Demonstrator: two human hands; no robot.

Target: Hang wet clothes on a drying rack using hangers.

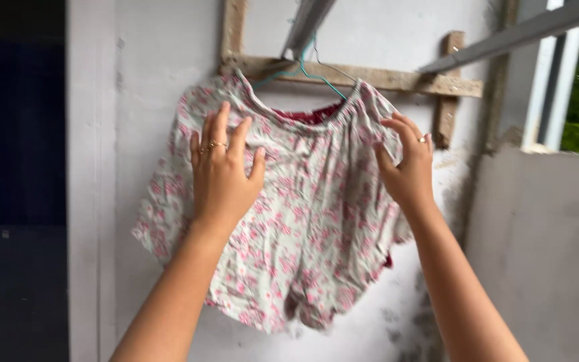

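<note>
Bare forearms, no sleeves; left hand point(219, 175) wears 2 rings, right hand point(407, 167) wears 1.

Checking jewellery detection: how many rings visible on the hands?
3: two on the left hand, on its middle fingers; one on the right hand. Others may be hidden.

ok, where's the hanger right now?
In the head view, the teal wire hanger sits top centre, hooked on the grey bar against the wooden frame, carrying the floral shorts both hands touch.

Head cam, looks fwd at wall point(155, 40), close to hanging shorts point(303, 201).
</note>
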